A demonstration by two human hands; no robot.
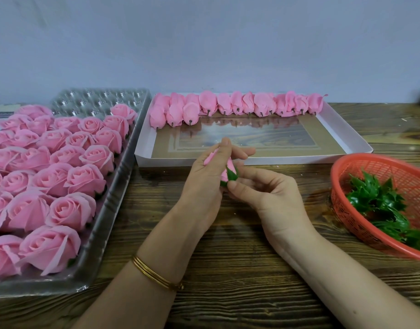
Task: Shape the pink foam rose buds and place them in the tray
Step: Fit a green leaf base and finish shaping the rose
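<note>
Currently left hand & right hand fingers pinch rose bud (calyx on); over-squeezing could crease foam.

- Left hand: raised at centre, back toward the camera, fingers curled round the rose bud.
- Right hand: just right of it, thumb and forefinger pinching the bud's base.
- Left forearm and right forearm: bare, converging from the near edge.
</note>
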